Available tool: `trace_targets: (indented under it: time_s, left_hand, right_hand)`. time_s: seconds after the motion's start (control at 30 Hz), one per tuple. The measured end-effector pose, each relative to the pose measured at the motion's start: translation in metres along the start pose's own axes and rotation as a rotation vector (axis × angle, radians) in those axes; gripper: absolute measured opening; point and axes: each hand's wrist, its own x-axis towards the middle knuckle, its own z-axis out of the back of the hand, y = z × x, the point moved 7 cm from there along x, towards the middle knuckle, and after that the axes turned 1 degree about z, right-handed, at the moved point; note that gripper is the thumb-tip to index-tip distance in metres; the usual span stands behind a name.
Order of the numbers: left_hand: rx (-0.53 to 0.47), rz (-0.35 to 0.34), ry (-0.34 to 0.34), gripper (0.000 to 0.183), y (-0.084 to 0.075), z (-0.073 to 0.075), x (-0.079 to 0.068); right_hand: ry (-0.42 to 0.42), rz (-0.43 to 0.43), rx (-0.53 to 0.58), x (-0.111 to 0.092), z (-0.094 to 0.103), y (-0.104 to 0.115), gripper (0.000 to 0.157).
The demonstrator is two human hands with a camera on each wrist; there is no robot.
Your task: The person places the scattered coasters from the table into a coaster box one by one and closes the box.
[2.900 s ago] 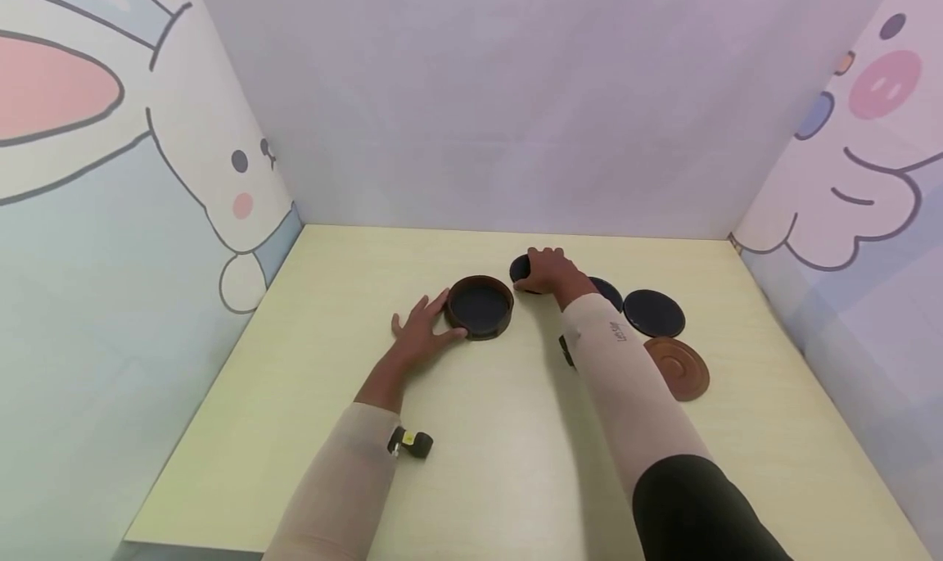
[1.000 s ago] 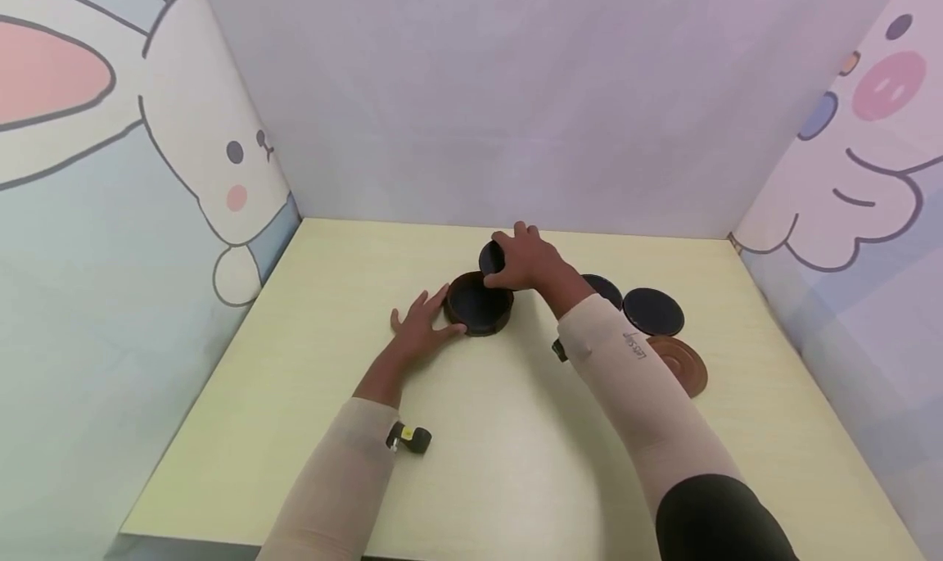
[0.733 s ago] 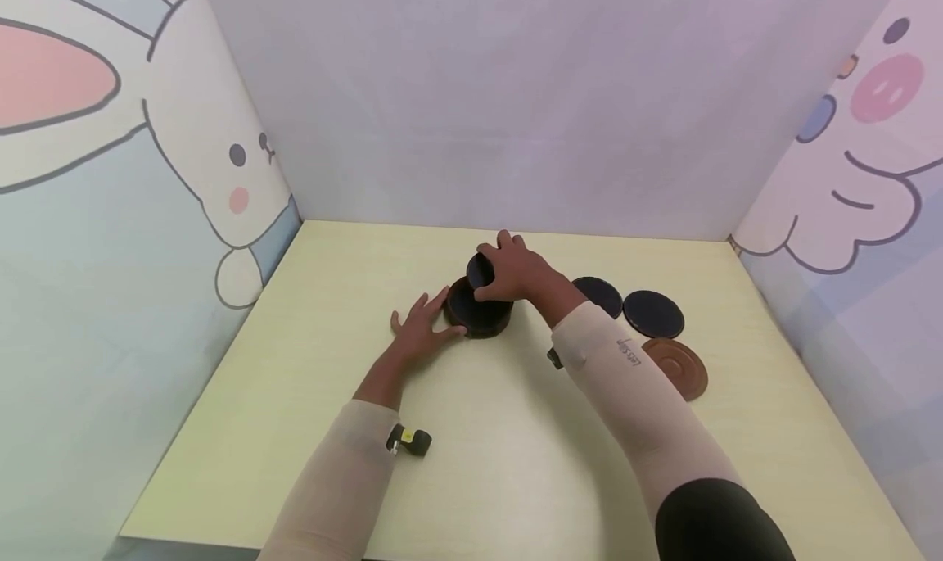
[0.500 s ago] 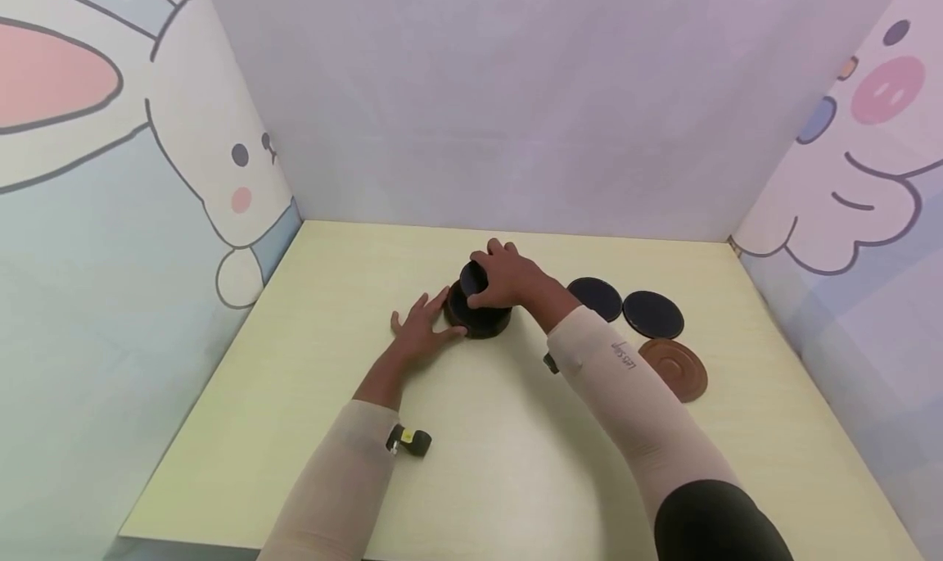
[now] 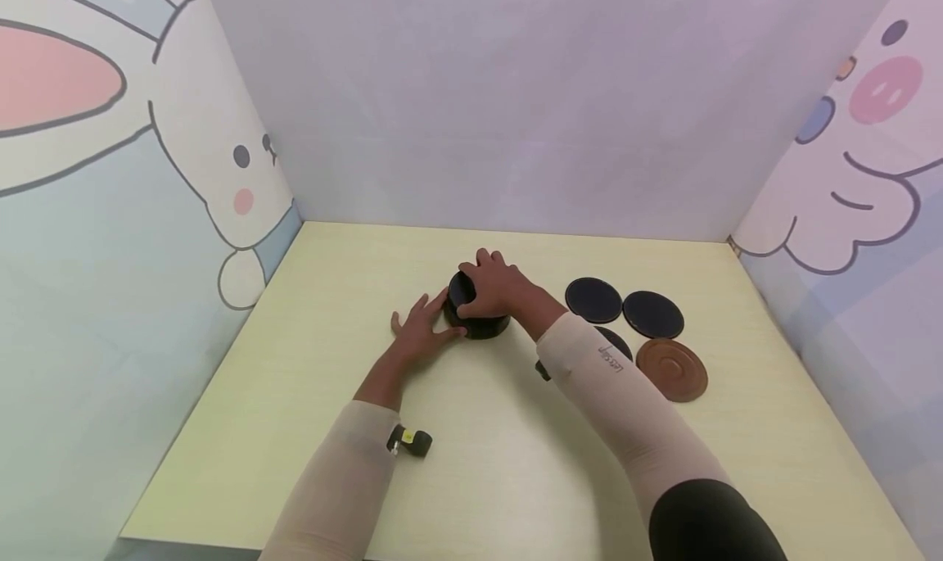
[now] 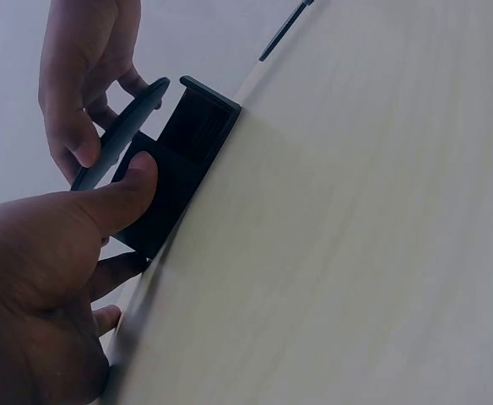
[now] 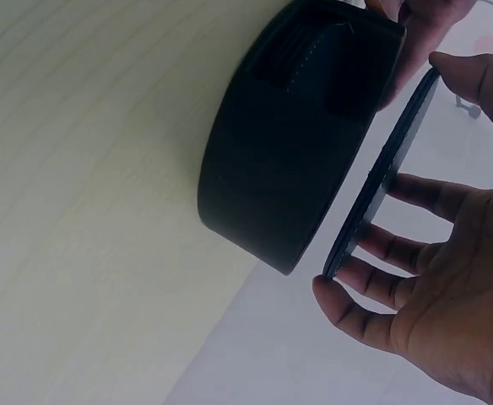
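My left hand holds a round, dark coaster holder from its left side, thumb on the near wall. In the left wrist view a notch shows in the wall of the holder. Above it, my right hand pinches a black round coaster by its edges. From the right wrist, this coaster is seen tilted, with a gap between it and the rim of the holder. The right hand covers much of the holder's inside in the head view.
To the right lie two black coasters, one at the left and another beside it. A third black disc is partly under the right sleeve. Next to it rests a brown disc with rings. Walls border the pale table.
My right hand has lifted the coaster off the table behind the holder's right side and carried it left over the holder. The left hand has stayed on the holder.
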Motion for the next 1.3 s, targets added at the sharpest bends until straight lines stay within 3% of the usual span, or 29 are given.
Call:
trace_targets:
  time_s: [0.4,0.83,1.3]
  left_hand:
    - [-0.015,0.024,0.015,0.088,0.001,-0.001,0.001]
    - [-0.014,0.032,0.022,0.087,-0.001,0.000,0.000]
    - [-0.002,0.019,0.010,0.087,-0.002,0.000,-0.001]
  right_hand:
    - [0.069,0.041,-0.012,0.001,-0.013,0.004,0.088]
    - [0.116,0.061,0.064,-0.004,-0.009,0.004,0.092]
    - [0.141,0.097,0.095,-0.003,-0.008,-0.002,0.081]
